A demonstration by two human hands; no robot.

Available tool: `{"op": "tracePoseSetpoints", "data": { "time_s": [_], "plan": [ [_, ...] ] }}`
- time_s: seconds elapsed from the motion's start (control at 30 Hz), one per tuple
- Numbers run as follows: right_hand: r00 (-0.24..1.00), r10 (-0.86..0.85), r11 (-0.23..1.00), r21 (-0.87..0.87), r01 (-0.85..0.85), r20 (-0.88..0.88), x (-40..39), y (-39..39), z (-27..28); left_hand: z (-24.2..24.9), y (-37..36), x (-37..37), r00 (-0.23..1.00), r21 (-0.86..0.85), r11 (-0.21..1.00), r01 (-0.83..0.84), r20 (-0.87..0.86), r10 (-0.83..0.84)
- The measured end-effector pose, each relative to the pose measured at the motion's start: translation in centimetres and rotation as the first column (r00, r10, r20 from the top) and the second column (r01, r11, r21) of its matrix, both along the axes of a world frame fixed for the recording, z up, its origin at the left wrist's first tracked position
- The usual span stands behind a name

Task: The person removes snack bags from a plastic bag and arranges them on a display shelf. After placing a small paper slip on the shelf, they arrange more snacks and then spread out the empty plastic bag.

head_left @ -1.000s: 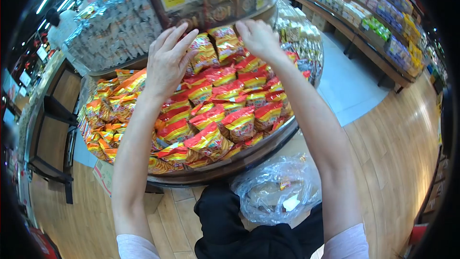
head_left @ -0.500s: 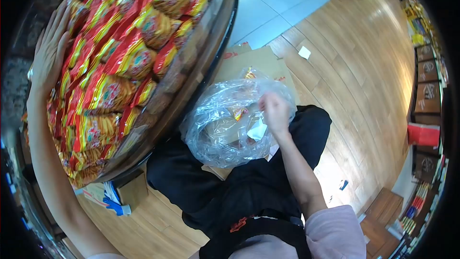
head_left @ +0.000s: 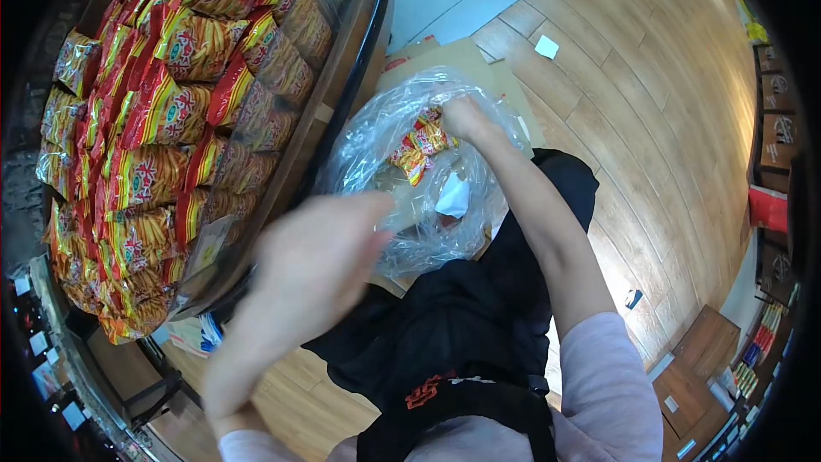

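Observation:
On my lap and the cardboard in front of me lies a large clear plastic bag, its mouth spread wide. Several small red-and-yellow snack packets and a white piece of paper are in it. My right hand is closed beside the packets, at the far right part of the bag; what its fingers hold is hidden. Smeared by motion, my left hand passes over the bag's near left side. To the left, a display bin is heaped with the same kind of snack packets.
Flattened cardboard lies under the bag on the wood-look floor. A white scrap and a small dark object are on the floor. Shelves with brown boxes line the right side.
My left hand has left the heaped packets in the bin and swung right, toward the bag. My right hand has moved farther away and left. More packets now show in the bag.

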State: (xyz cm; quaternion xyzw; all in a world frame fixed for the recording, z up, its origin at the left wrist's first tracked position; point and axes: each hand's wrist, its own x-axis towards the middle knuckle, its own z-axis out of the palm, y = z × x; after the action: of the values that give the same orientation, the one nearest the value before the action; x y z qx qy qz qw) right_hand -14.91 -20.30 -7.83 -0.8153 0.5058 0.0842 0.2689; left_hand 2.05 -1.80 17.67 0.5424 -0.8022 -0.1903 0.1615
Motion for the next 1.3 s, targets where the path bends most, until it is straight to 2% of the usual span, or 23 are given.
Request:
{"op": "tracePoseSetpoints", "data": {
  "time_s": [0.07, 0.13, 0.2, 0.33, 0.4, 0.43, 0.5, 0.53, 0.57, 0.6, 0.63, 0.77, 0.8, 0.87, 0.9, 0.97, 1.0, 1.07, 1.1, 1.13, 1.2, 1.23, 1.3],
  "plan": [
    [0.993, 0.028, 0.993, 0.116, -0.014, -0.119, 0.0, -0.3, -0.2, -10.2, -0.2, -2.2, 0.964, 0.226, 0.973, -0.041, -0.247, 0.098],
    [0.994, 0.044, 0.993, 0.113, -0.033, -0.098, 0.0, 0.0, 0.9, -19.4, -0.9, -2.7, 0.930, 0.200, 0.943, -0.265, -0.206, 0.305],
    [0.996, 0.059, 0.992, 0.112, -0.051, -0.072, 0.1, 0.1, 0.6, -25.1, -1.6, -3.1, 0.796, 0.205, 0.804, -0.559, -0.140, 0.589],
    [0.984, 0.153, 0.985, 0.097, -0.144, -0.090, 0.8, -0.2, -0.4, -29.5, -2.9, -3.2, 0.653, 0.136, 0.650, -0.747, -0.028, 0.757],
    [0.958, 0.242, 0.967, 0.120, -0.226, -0.154, 1.3, -0.7, -0.3, -29.9, -4.1, -3.2, 0.565, 0.440, 0.475, -0.762, 0.094, 0.820],
    [0.963, 0.204, 0.973, 0.141, -0.180, -0.176, 1.4, -0.9, -0.6, -31.2, -4.4, -3.0, 0.564, 0.442, 0.473, -0.762, 0.094, 0.821],
    [0.965, 0.163, 0.978, 0.160, -0.131, -0.207, 0.7, -0.7, -2.2, -33.7, -5.0, -2.8, 0.160, 0.817, 0.204, -0.539, -0.138, 0.977],
    [0.996, 0.076, 0.989, -0.131, -0.070, 0.041, -0.6, -0.4, -4.7, -33.8, -5.2, -2.7, 0.161, 0.820, 0.207, -0.533, -0.142, 0.977],
    [0.952, 0.061, 0.919, -0.388, 0.064, 0.301, -1.6, -0.2, -6.4, -33.7, -5.5, -2.5, 0.078, 0.906, 0.187, -0.379, -0.171, 0.982],
    [0.953, 0.064, 0.917, -0.393, 0.060, 0.295, -2.1, -0.3, -7.1, -33.4, -5.7, -2.5, -0.011, 0.961, 0.177, -0.212, -0.183, 0.983],
    [0.930, 0.051, 0.956, -0.286, 0.059, 0.365, -2.4, -0.4, -7.7, -32.0, -5.6, -2.8, 0.012, 0.944, 0.266, -0.194, -0.269, 0.963],
    [0.789, -0.071, 0.989, 0.146, -0.024, 0.610, -2.1, -0.8, -8.2, -29.5, -4.7, -3.0, -0.165, 0.957, 0.279, 0.082, -0.263, 0.951],
    [0.789, -0.061, 0.990, 0.135, -0.028, 0.611, -1.4, -0.3, -6.4, -29.1, -4.4, -3.1, -0.168, 0.954, 0.290, 0.080, -0.274, 0.947],
    [0.970, -0.209, 0.910, 0.387, 0.147, 0.123, 0.4, 2.2, -1.4, -28.3, -4.0, -3.4, -0.269, 0.896, 0.343, 0.280, -0.270, 0.925],
    [0.972, -0.201, 0.913, 0.382, 0.141, 0.122, 0.3, 2.6, -1.1, -28.4, -3.9, -3.7, -0.355, 0.868, 0.390, 0.309, -0.275, 0.894],
    [0.856, -0.420, 0.838, 0.490, 0.240, 0.300, -0.2, 3.2, -0.3, -28.5, -3.6, -4.1, -0.451, 0.827, 0.487, 0.281, -0.334, 0.828],
    [0.860, -0.411, 0.844, 0.483, 0.233, 0.304, -0.6, 3.8, 0.5, -28.4, -3.5, -4.1, -0.536, 0.781, 0.574, 0.244, -0.385, 0.751],
    [0.701, -0.535, 0.823, 0.476, 0.309, 0.470, -1.6, 5.3, 2.9, -26.9, -3.0, -4.0, -0.624, 0.759, 0.613, 0.220, -0.374, 0.687],
    [0.512, -0.662, 0.719, 0.655, 0.230, 0.547, -2.1, 6.2, 4.0, -26.4, -2.4, -3.9, -0.652, 0.729, 0.622, 0.287, -0.327, 0.684],
    [0.518, -0.648, 0.732, 0.645, 0.220, 0.558, -2.5, 7.4, 4.6, -25.4, -1.8, -3.9, -0.676, 0.692, 0.630, 0.351, -0.279, 0.683],
    [-0.010, -0.910, 0.415, 0.910, -0.022, 0.415, -3.5, 9.5, 5.5, -24.3, -0.3, -4.7, -0.697, 0.649, 0.653, 0.391, -0.255, 0.670],
    [0.000, -0.905, 0.425, 0.905, -0.028, 0.425, -4.1, 10.3, 5.9, -24.3, 0.6, -5.2, -0.665, 0.652, 0.634, 0.416, -0.257, 0.701],
    [-0.252, -0.968, 0.082, 0.954, -0.290, 0.007, -5.3, 11.5, 6.4, -23.6, 2.3, -6.4, -0.608, 0.690, 0.585, 0.426, -0.260, 0.750]
  ]
}}
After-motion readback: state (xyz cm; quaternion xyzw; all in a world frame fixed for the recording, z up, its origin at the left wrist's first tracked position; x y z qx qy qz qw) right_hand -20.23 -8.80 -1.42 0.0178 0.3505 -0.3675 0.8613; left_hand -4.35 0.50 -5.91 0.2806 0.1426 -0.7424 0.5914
